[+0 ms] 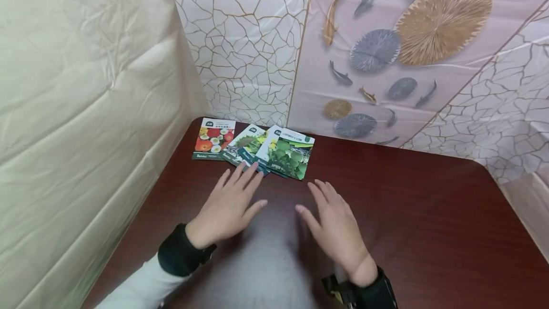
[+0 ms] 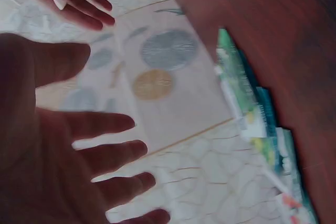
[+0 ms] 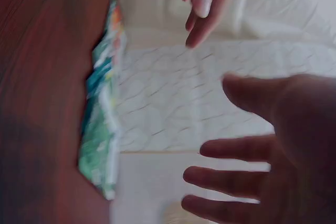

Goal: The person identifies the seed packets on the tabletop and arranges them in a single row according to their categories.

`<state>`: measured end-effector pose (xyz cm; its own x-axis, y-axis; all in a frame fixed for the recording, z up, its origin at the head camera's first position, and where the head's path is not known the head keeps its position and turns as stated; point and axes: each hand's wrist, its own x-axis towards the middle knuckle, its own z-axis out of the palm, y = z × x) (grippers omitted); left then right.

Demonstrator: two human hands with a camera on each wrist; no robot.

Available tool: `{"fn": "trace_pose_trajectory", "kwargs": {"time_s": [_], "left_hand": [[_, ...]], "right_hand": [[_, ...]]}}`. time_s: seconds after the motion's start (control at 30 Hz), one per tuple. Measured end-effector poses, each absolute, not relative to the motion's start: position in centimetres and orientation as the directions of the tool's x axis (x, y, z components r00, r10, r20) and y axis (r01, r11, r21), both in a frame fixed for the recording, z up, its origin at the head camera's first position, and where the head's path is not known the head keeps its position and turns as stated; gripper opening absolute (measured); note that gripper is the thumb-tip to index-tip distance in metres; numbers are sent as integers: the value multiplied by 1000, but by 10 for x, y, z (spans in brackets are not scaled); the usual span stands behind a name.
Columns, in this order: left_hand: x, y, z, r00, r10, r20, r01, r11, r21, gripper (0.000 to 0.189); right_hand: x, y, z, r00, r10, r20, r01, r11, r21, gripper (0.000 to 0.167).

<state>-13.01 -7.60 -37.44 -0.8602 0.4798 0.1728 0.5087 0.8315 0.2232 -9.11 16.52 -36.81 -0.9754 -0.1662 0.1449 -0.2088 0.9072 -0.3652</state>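
Several seed packets lie in an overlapping fan at the far left of the table. The leftmost packet (image 1: 214,139) shows red, orange and white flowers; the rightmost packet (image 1: 289,154) shows green leaves and lies over its neighbour. Between them a packet with a sunflower head (image 1: 243,144) is partly covered. My left hand (image 1: 227,207) hovers just on the near side of the packets, fingers spread, holding nothing. To its right, my right hand (image 1: 337,223) is held with fingers extended and nothing in it. In the right wrist view the packets (image 3: 100,145) look blurred, apart from the fingers.
The dark red-brown table (image 1: 429,213) has rounded far corners. A cream cloth (image 1: 94,85) hangs along its left side. Behind the far edge hangs a patterned sheet (image 1: 244,37) with gold crack lines, fish and round leaves. Black bands (image 1: 182,251) circle both wrists.
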Motion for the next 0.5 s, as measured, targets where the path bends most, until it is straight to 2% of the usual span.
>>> {"fn": "trace_pose_trajectory", "kwargs": {"time_s": [0.1, 0.27, 0.37, 0.5], "left_hand": [[-158, -73, -382, -879, 445, 173, 477, 833, 281, 55], [-215, -62, -399, -929, 350, 115, 365, 826, 429, 27], [-244, -52, -411, -956, 287, 66, 283, 838, 467, 20], [-273, -40, -424, -978, 207, -23, 170, 856, 487, 21]], "right_hand": [[-120, 172, -380, -978, -99, 184, -172, 884, -435, 46], [-181, 181, -404, -999, 9, 50, -18, 855, -518, 30], [-210, 181, -416, -997, 68, -40, 79, 868, -490, 28], [-233, 172, -427, -984, 134, -116, 173, 874, -454, 37]]}}
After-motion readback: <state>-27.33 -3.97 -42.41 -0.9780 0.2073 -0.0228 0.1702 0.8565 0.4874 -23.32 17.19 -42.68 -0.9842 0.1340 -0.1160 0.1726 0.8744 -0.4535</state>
